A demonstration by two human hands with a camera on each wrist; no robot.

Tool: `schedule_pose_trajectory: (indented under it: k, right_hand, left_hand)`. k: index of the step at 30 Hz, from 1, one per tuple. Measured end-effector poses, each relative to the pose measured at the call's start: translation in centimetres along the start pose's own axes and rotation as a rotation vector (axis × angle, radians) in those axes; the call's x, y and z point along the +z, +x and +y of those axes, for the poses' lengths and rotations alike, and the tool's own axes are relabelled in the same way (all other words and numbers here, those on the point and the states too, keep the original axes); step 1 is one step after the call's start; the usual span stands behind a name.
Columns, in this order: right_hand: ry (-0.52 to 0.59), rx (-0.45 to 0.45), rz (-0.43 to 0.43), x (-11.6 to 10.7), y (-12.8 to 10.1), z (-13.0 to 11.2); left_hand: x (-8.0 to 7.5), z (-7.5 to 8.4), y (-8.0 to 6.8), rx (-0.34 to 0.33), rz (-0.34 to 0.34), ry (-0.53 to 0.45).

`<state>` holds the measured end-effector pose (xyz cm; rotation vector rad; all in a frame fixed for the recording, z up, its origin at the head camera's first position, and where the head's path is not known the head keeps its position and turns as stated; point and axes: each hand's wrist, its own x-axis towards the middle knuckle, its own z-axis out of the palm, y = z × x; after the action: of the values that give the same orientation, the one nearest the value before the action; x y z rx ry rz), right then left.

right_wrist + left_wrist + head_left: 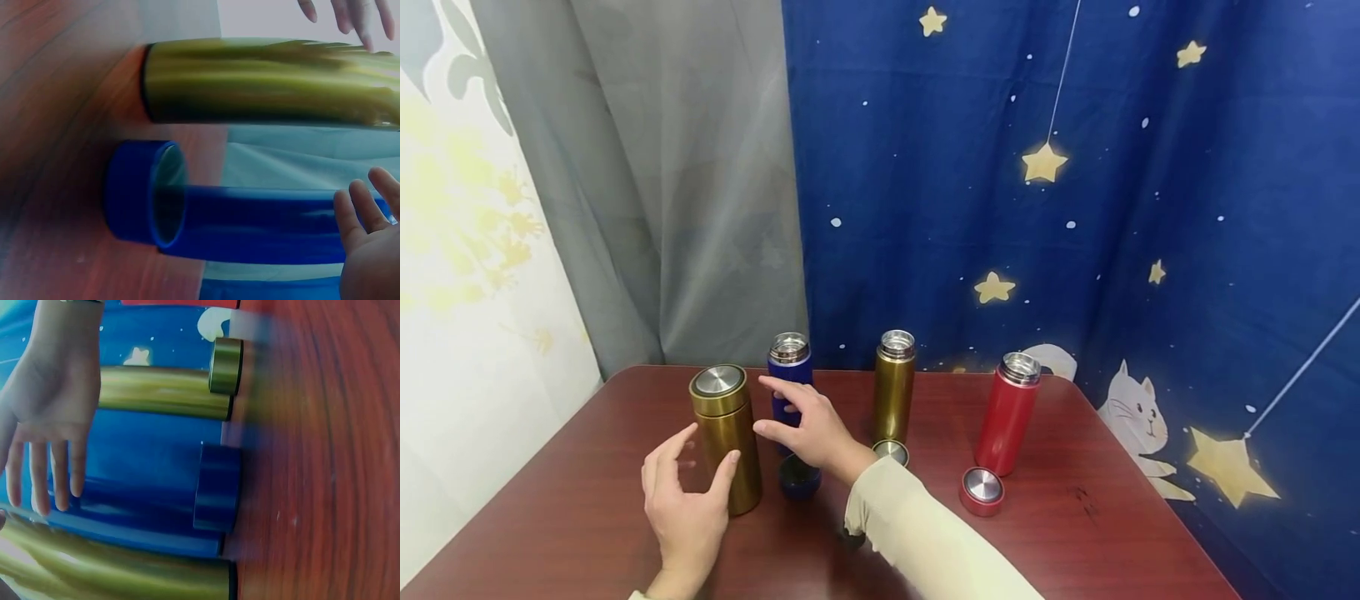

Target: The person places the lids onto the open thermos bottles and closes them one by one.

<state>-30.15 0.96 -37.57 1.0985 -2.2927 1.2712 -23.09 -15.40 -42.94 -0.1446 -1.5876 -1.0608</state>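
A gold vacuum flask (730,450) with its lid on stands upright at the left of the table. My left hand (683,512) is beside its near left side, thumb and fingers spread apart, fingertips right at the body. To the flask's right, my right hand (812,429) is held up with its fingers extended, overlapping an uncapped blue flask (788,372) behind it. Neither hand grips anything. The blue lid (131,194) lies in front of the blue flask, its hollow side showing in the right wrist view.
A second gold flask (893,396) stands uncapped at centre, its lid (891,452) in front. Farther right is an uncapped red flask (1007,421) with its red lid (982,493) before it. Curtains (925,183) hang behind the reddish-brown table (572,500).
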Motion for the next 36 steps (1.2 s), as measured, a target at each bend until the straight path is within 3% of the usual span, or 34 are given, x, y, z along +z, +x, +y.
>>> schedule_pose_trajectory:
  k: [9, 14, 17, 21, 25, 28, 36]
  right_hand:
    - [0.008, 0.032, -0.057, 0.9, -2.5, 2.3]
    - [-0.038, 0.101, -0.086, 1.3, -3.9, 3.6]
    - [-0.069, 0.131, -0.107, 1.6, -4.4, 4.1]
    - [-0.129, 0.121, -0.130, 2.0, -4.8, 4.4]
    - [-0.204, 0.083, -0.130, 2.5, -5.0, 4.6]
    - [-0.251, 0.047, -0.133, 2.8, -5.1, 4.8]
    - [-0.247, -0.038, -0.112, 3.4, -5.3, 5.3]
  left_hand:
    - [0.7, 4.0, 0.3, 0.077, -0.031, -0.099]
    - [1.2, 5.7, 0.6, 0.101, -0.094, -0.216]
    - [1.8, 5.8, 0.6, 0.098, -0.168, -0.304]
    - [2.9, 4.7, -0.1, 0.051, -0.268, -0.367]
    - [4.1, 3.3, -0.7, -0.013, -0.390, -0.312]
    - [4.9, 2.5, -1.1, -0.026, -0.461, -0.219]
    - [6.9, 1.7, -1.7, -0.110, -0.498, -0.084]
